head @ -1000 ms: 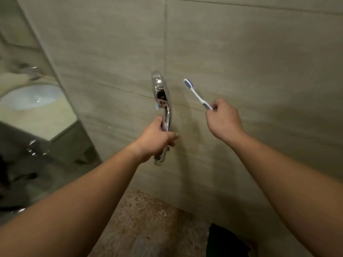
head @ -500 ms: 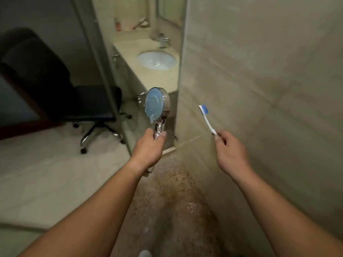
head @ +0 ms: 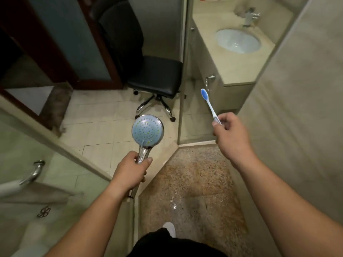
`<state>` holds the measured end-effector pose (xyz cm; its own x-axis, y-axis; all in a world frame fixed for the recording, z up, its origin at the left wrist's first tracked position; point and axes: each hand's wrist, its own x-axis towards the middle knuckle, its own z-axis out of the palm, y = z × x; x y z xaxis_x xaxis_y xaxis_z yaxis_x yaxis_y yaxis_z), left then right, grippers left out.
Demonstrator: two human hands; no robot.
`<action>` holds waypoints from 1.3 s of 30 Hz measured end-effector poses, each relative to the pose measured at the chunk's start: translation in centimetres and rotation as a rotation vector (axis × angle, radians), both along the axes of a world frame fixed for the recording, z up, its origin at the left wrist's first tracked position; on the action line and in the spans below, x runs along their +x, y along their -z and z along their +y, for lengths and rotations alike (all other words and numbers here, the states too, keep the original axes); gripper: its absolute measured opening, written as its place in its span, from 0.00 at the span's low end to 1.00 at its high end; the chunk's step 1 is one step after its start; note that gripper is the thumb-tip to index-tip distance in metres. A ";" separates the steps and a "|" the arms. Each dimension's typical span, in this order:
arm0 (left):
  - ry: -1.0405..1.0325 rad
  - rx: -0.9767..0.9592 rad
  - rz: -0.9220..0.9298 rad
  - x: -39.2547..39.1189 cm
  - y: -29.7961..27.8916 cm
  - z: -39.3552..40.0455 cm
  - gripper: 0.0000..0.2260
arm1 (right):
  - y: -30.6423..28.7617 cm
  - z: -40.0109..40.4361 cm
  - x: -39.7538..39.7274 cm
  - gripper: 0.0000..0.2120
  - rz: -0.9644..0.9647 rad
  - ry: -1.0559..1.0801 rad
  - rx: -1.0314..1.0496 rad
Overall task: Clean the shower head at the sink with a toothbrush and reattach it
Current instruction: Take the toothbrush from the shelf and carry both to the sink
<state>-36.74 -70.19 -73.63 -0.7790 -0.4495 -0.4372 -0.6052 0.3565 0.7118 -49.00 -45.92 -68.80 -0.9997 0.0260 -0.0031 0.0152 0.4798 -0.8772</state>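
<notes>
My left hand [head: 130, 173] grips the chrome handle of the shower head [head: 148, 131], which stands upright with its round blue spray face turned toward me. In my right hand [head: 231, 136] I pinch the lower end of a white toothbrush [head: 208, 103] with a blue bristle head pointing up and left. The two hands are apart, with the toothbrush to the right of the shower head. The oval white sink [head: 238, 42] is set in a beige counter [head: 233, 69] at the upper right, with a chrome tap [head: 249, 16] behind it.
A black office chair [head: 156, 76] on wheels stands on the pale tiled floor ahead. A glass shower panel edge [head: 182, 71] runs down beside the counter. A speckled wet shower floor [head: 194, 191] lies below me. A tiled wall [head: 297, 108] fills the right; a chrome towel bar [head: 35, 172] is at left.
The view has swung away from the shower wall toward the bathroom floor and sink. The shower head is off the wall and turned face-on to me; both hands kept their grips.
</notes>
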 end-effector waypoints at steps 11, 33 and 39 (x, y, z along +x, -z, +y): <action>-0.119 0.022 0.044 -9.1 0.0 -7.5 0.07 | 6.3 -2.0 -2.7 0.09 -0.281 -0.001 -0.002; -0.099 -0.009 -0.094 -32.4 2.1 -24.2 0.07 | 3.9 -26.0 -31.0 0.07 -0.282 -0.216 -0.090; 0.137 -0.060 -0.056 -45.3 0.2 -32.9 0.06 | 3.6 -32.1 -35.7 0.07 -0.266 0.024 -0.152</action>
